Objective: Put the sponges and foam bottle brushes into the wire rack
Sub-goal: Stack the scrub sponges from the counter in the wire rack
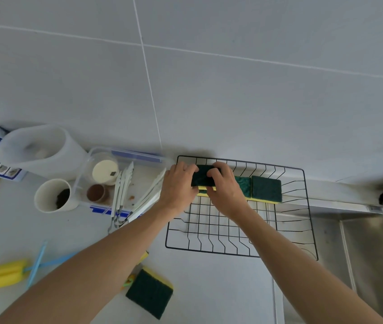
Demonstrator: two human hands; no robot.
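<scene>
Closest to me on the counter there's one loose sponge (149,293), green scrub side up, lying just under my left forearm, with a bit of something yellow and green poking out beside it that I can't make out. Off to the far left sits a yellow foam bottle brush (2,274) with a blue handle, and a second blue handle crosses it (its head isn't showing, so I can't say much about that one). None of these are in the wire rack (312,218) yet.

Moving up: both hands are over the rack's back left corner. My left hand (179,187) and right hand (226,190) have their fingers wrapped on the same sponge (203,177), clamped on it from either side, and it looks to be sitting on top of another yellow-backed one. Two more sponges (266,188) are already lined up along the back edge to the right, touching each other.

So I'd say I'm mid-placement, roughly halfway through the job. Next move, I reckon: let go once it's seated flat, then reach back for the loose sponge and the brushes. The brushes are long, so they'll probably want laying lengthwise in the empty front part.

Beyond the rack it's just grey tiled wall.
</scene>
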